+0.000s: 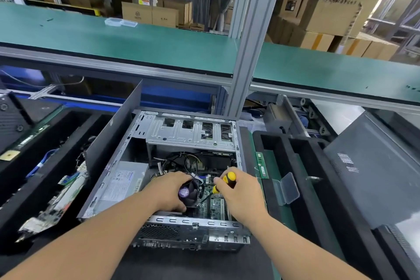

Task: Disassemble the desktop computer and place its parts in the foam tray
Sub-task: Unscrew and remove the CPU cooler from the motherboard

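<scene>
The open desktop case (181, 134) lies on its side in front of me, with its grey power supply (123, 180) at the left and the green motherboard (216, 203) inside. My left hand (169, 190) grips the black CPU cooler fan (188, 192) with a purple sticker on top. My right hand (241, 191) holds a yellow and black screwdriver (223, 180), its shaft angled down to the board beside the fan. A black foam tray (302, 166) stands at the right, with a green memory stick (261, 165) along its left edge.
Another black foam tray (29, 179) at the left holds circuit boards and blue cables. A grey side panel (113, 132) leans against the case. A dark metal cover (372, 179) lies at the right. An aluminium post (247, 52) and a green conveyor (113, 41) stand behind.
</scene>
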